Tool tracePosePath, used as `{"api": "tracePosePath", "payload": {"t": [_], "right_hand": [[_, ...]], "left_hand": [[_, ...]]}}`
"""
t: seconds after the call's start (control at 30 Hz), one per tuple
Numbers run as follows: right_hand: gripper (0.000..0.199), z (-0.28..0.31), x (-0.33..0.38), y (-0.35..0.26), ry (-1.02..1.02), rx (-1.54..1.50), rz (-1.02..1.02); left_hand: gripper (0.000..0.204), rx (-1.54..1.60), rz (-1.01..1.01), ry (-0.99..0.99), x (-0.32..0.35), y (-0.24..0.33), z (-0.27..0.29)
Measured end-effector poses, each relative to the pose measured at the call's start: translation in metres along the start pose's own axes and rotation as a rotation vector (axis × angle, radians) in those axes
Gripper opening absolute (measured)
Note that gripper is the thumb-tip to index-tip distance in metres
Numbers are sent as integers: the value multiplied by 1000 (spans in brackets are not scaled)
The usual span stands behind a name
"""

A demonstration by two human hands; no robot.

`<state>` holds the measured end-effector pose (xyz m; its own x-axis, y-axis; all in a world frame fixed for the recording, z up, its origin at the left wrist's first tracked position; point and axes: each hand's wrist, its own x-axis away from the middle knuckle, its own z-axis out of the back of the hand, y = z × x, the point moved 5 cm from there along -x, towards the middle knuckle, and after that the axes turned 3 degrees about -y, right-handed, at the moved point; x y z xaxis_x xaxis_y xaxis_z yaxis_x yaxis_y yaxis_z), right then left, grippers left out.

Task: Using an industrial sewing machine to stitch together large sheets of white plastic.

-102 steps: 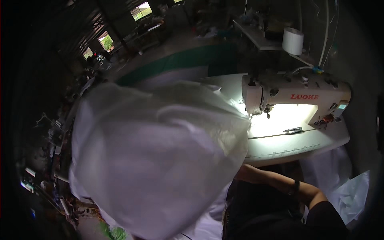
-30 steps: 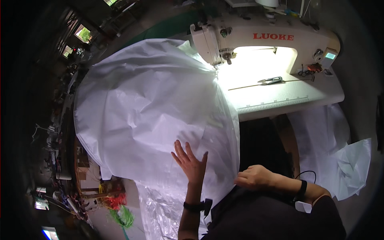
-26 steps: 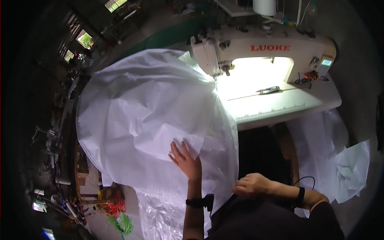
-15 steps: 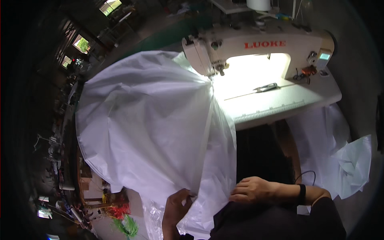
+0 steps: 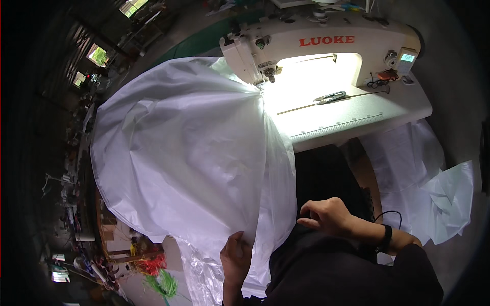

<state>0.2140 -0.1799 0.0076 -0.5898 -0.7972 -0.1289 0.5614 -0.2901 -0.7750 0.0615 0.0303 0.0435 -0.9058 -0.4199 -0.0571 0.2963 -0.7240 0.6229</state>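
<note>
A large white sheet [image 5: 199, 148], thin and slightly glossy, spreads from under the needle of the white sewing machine [image 5: 286, 43]. Its folds gather at the lit needle. Near the sheet's lower edge, my left hand [image 5: 237, 257] pinches the border between thumb and fingers. My right hand [image 5: 327, 217] hovers over my dark clothing, right of the sheet and apart from it. Its fingers are loosely bent, the thumb stands away from them, and nothing shows in it. Thread snips [image 5: 331, 97] lie on the machine bed beside a thin rod [image 5: 296, 108].
More white sheeting [image 5: 408, 168] hangs at the right below the machine table [image 5: 413, 102]. Lower left are red strands [image 5: 151, 264] and a green stringy bundle [image 5: 162, 283]. A dark cable [image 5: 392, 212] curves near my right wrist.
My right hand has lifted up and its thumb has come away from the fingers. My left hand has shifted slightly right, still at the sheet's border. The whole view has shifted a little.
</note>
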Motion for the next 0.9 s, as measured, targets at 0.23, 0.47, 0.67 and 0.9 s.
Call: {"api": "tracePosePath", "payload": {"t": [0.23, 0.47, 0.67, 0.9], "right_hand": [[17, -21, -10, 3, -145, -629, -148], [18, -3, -6, -12, 33, -376, -150], [21, -49, -17, 38, -18, -973, -206], [10, 3, -11, -62, 3, -494, 171]], "left_hand": [[19, 176, 39, 26, -3, 10, 14], [22, 120, -94, 119, -7, 31, 41], [19, 139, -91, 63, -13, 50, 36], [17, 276, 1, -108, -10, 52, 33]]}}
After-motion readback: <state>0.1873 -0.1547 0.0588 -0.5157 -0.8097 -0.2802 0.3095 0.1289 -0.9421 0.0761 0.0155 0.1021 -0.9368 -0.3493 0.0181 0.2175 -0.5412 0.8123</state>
